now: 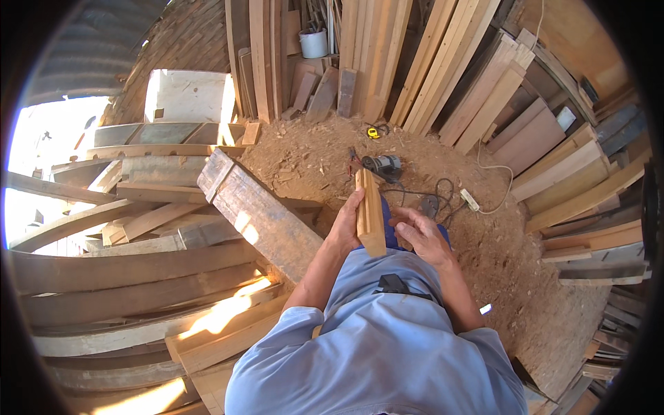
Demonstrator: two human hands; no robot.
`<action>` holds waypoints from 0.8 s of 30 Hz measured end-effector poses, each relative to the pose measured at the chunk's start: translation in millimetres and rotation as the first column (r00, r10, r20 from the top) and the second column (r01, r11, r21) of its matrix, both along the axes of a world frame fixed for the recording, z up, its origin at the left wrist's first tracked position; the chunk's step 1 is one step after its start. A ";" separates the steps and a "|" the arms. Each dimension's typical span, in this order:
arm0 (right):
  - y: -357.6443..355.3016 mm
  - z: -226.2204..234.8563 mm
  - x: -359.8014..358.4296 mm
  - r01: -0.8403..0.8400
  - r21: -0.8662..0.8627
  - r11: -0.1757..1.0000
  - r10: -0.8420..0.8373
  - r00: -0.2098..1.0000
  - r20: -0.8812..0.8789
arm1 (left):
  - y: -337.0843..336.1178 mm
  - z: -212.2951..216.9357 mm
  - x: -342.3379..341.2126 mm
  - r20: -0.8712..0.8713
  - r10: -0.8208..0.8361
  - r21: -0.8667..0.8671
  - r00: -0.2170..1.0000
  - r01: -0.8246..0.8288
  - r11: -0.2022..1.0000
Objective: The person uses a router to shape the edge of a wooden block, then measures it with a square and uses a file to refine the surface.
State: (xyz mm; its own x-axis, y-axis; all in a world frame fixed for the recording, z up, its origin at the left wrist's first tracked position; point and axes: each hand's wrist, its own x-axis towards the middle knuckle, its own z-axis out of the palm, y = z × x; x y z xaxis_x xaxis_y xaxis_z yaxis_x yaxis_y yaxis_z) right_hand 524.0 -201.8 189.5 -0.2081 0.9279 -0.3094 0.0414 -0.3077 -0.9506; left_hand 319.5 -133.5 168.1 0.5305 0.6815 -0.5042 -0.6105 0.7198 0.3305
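A short piece of wood point(372, 218) with a grooved, moulded face stands tilted in front of my body. My left hand point(346, 223) is wrapped round its left edge and holds it. On the other side my right hand point(419, 232) is raised with its fingers apart, close to the wood and holding nothing. Beyond the wood, a grey and black power tool point(382, 166) rests on the sawdust floor, its dark cable point(443, 197) looping off to the right. Long and worn, a plank with a cross batten point(259, 211) slants down toward my left forearm.
A yellow tape measure point(374, 132) lies on the sawdust farther off. To the right is a white power strip point(469, 200) with its cord. Boards point(377, 55) lean at the back around a white bucket point(313, 43). Stacked timber point(131, 277) fills the left side.
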 end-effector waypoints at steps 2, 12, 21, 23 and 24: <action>0.2 13.7 -4.0 -0.040 0.010 0.999 0.040 0.997 -0.073 | -1.4 -2.0 6.0 -0.101 0.040 0.104 0.994 -0.029 0.994; 4.0 16.7 -3.6 -0.095 0.001 0.996 0.093 0.971 -0.220 | -0.7 18.9 10.2 -0.324 0.101 0.426 0.940 0.050 0.903; -0.4 49.9 -21.9 -0.094 0.247 0.964 0.085 0.995 0.048 | -15.5 18.3 20.7 -0.617 0.589 0.783 0.523 0.326 0.530; 1.5 64.8 -19.3 -0.167 0.119 0.979 0.129 0.953 0.276 | -18.4 29.0 22.6 -0.625 0.644 0.780 0.442 0.384 0.494; 1.1 58.9 -18.8 -0.143 0.092 0.985 0.121 0.969 0.214 | -19.9 38.5 24.0 -0.632 0.636 0.775 0.444 0.381 0.504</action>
State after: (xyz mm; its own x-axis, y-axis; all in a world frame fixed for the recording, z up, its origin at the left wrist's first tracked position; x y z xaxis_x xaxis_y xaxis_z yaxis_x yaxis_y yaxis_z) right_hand 505.3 -200.6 248.4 -0.2725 0.9262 -0.2604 0.2742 -0.1847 -0.9438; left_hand 343.5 -153.4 206.6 0.0860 0.9755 0.2024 0.2714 -0.2184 0.9374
